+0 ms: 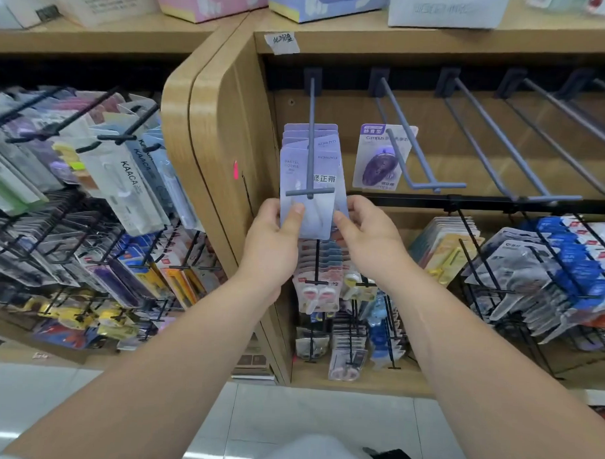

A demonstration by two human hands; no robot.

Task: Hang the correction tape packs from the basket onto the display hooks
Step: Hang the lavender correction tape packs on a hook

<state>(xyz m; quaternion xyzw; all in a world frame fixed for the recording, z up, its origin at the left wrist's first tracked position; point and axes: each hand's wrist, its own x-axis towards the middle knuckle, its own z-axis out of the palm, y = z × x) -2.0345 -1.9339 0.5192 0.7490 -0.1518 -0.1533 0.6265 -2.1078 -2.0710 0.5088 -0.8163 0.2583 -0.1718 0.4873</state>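
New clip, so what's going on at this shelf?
A person is stocking a wooden store display. The left hand and right hand pinch the lower edges of a lavender correction tape pack at the front of the leftmost grey hook, whose crossbar shows in front of it. Matching packs hang behind it. The next hook carries a single purple pack; the hooks further right are bare. No basket is in view.

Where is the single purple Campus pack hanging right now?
Head view, centre: the Campus pack hangs alone on the second grey hook, right of the lilac pack stack.
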